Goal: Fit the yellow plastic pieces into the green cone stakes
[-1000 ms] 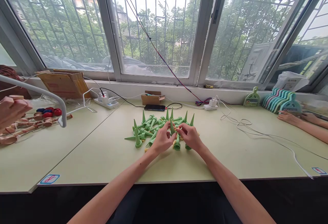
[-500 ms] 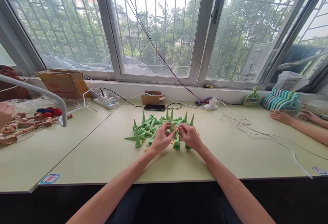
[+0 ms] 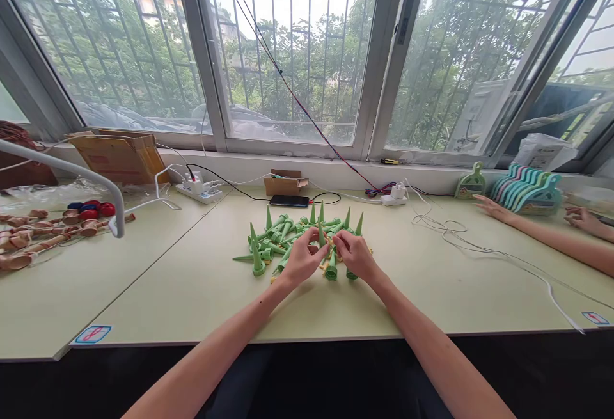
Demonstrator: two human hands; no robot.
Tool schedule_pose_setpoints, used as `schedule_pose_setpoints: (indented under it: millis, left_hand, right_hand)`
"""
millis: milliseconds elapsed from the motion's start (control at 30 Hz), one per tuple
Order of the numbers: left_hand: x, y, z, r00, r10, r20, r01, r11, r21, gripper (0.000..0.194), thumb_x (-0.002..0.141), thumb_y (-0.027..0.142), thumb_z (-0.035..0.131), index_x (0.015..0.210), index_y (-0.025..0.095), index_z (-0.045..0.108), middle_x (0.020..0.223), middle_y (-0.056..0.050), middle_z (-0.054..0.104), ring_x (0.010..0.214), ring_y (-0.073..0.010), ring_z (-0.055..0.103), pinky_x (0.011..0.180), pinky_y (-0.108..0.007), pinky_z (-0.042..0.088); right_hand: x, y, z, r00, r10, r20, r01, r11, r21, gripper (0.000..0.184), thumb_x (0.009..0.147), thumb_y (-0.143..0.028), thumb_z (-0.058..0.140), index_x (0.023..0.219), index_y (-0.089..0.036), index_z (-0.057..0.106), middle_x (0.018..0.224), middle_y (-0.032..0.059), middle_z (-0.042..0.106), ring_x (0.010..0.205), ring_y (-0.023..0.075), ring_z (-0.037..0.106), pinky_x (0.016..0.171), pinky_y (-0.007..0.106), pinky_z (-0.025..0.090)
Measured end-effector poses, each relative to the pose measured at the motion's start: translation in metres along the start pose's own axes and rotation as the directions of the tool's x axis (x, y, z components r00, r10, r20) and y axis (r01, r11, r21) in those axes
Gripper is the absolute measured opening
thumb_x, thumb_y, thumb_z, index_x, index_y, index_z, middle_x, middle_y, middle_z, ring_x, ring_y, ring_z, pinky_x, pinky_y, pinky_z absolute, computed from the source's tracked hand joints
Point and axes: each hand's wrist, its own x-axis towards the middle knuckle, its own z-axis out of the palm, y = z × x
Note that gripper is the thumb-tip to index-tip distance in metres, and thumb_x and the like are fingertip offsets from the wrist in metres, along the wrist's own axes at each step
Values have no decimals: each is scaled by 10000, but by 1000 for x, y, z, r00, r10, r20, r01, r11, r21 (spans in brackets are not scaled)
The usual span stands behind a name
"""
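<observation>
My left hand (image 3: 303, 256) is closed around a green plastic spike (image 3: 321, 232) that points upward. Close beside it, my right hand (image 3: 355, 255) has its fingers pinched together near the spike's lower end; whatever it pinches is hidden. Under and behind both hands spreads a pile of green spikes (image 3: 286, 227), some upright and some lying down. An upright spike (image 3: 257, 260) stands at the pile's left. Another spike (image 3: 330, 268) lies between my hands with its open round end toward me. Small yellow pieces (image 3: 274, 280) show among the spikes.
Behind the pile are a black phone (image 3: 289, 201) and a small cardboard box (image 3: 284, 183). White cables (image 3: 455, 230) trail across the table at right. A co-worker's hand (image 3: 494, 208) is beside a row of small dustpans (image 3: 527, 190). Wooden toys (image 3: 52, 237) lie at left.
My hands and the spike have hardly moved. At right, a co-worker's hand has reached left toward the single green dustpan. A hand at the left edge has gone out of view.
</observation>
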Motion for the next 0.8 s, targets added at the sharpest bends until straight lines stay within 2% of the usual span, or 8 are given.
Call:
schedule_pose_setpoints:
  millis: [167,500,800]
  left_hand:
    - [-1,-2,-1,999,27,30,-28,999,29,256,841,389,642,950,167,577,879,0,578,461,-12,293,422,-181,230]
    - [1,-5,-4,997,35,73,-38,998,46,275,835,425,631,917,167,581,805,12,534,484,-36,297,440,-194,236]
    - [-2,-6,-4,995,69,67,-75,992,98,212,837,377,620,898,176,586,666,46,443,472,-51,294,434,-200,224]
  right_hand:
    - [0,3,1,1000,4,-8,-4,1000,-8,360,975,-453,436,718,-206,489,534,-47,441,482,110,360,499,240,300]
    - [0,4,-1,1000,-7,-10,6,998,-65,390,957,-470,444,671,-206,470,536,-32,447,502,119,366,499,247,293]
    - [-2,4,-1,1000,-13,-13,12,994,-108,425,956,-486,437,632,-211,445,523,-27,426,496,122,349,497,252,287]
